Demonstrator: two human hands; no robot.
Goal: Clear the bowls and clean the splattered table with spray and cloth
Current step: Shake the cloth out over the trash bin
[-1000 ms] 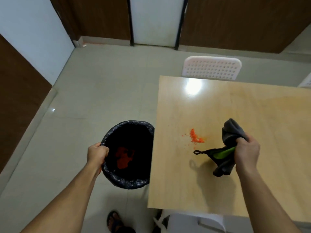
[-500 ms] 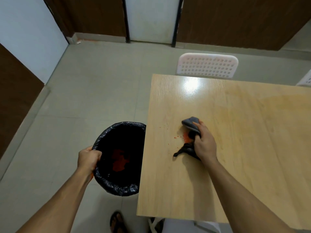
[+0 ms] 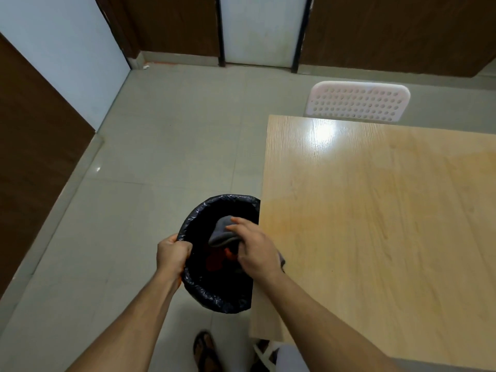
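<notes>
Left hand clenched on rim of bin, at 9 o'clock side of bin opening. Bin lined with black bag, held against left edge of desk, partly under it. Right hand grasping gray cloth, bunched, over bin opening. Red bits visible inside bin, below cloth. White chair at 12 o'clock side of desk. Sandal on floor at 6 o'clock.

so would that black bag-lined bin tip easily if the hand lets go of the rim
Probably. The black bag-lined bin looks tilted toward the light wooden table, held at its rim by the left hand. It seems light: just red scraps inside.
</notes>
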